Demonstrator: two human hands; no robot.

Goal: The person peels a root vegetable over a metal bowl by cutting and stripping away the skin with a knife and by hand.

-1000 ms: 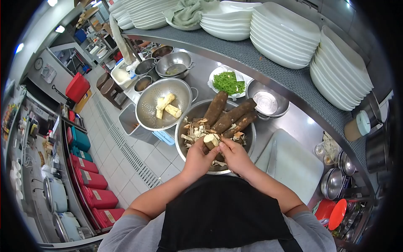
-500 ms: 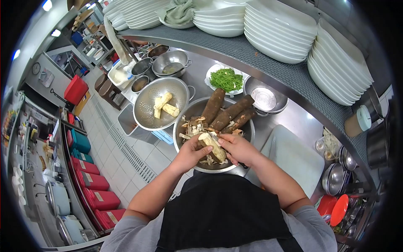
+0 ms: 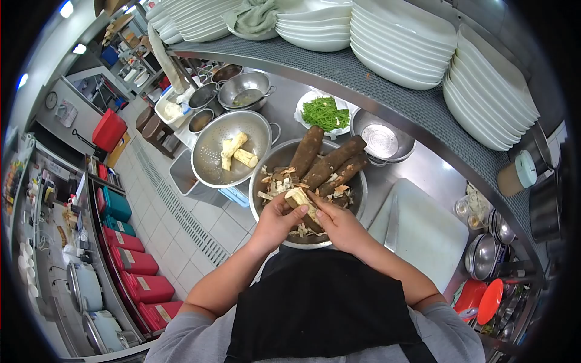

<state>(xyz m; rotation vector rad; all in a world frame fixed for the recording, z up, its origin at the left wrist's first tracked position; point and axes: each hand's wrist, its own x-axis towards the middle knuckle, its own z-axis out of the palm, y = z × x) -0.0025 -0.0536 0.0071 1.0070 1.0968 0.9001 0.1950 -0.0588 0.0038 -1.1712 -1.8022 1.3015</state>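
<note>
A thick root vegetable (image 3: 299, 197), pale where peeled and brown along part of its side, is gripped by my left hand (image 3: 276, 221) over the steel bowl (image 3: 359, 209). My right hand (image 3: 339, 225) is closed against the root's right side, its thumb on top. Whether that hand also holds a small knife is hidden. Several unpeeled brown roots (image 3: 331, 162) lean in the bowl's far side, with peel scraps (image 3: 279, 179) around them.
Left of the bowl, a colander (image 3: 209, 154) holds pale peeled pieces (image 3: 235, 151). Behind are a plate of cut green vegetables (image 3: 325, 114) and another steel bowl (image 3: 396, 156). A cleaver (image 3: 392, 227) lies on the white cutting board (image 3: 426, 233). A shelf (image 3: 339, 75) with stacked plates overhangs the counter.
The root has turned in my hands, now showing brown skin along its lower side. My right hand has shifted slightly left and down; the dark handle visible below it is out of sight.
</note>
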